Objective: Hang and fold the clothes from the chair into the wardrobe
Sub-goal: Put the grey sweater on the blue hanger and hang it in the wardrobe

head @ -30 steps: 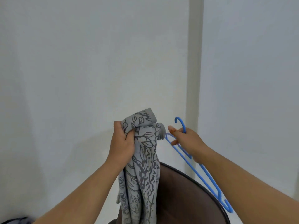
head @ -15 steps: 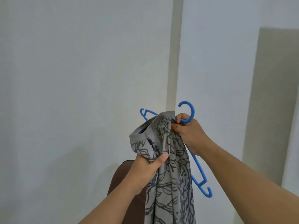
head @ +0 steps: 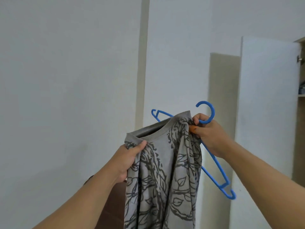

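Observation:
A grey shirt [head: 162, 172] with a dark leaf print hangs in front of me, its ribbed collar facing up. A blue plastic hanger [head: 214, 169] passes through the collar; one arm pokes out at the upper left, the other slants down to the right. My right hand [head: 209, 134] grips the hanger's neck just under the hook and pinches the shirt's collar there. My left hand [head: 128, 160] grips the shirt at the left shoulder below the collar. The brown chair [head: 118, 204] shows only as a sliver behind my left forearm.
A white wall with a beige vertical strip [head: 142, 63] fills the background. At the right edge stands the wardrobe [head: 299, 113], its white door [head: 265, 104] swung open, with a shelf and folded items inside.
The view has swung right, bringing the wardrobe into sight. The hanger went into the shirt's collar, and my left hand moved from the bunched top down to the left shoulder.

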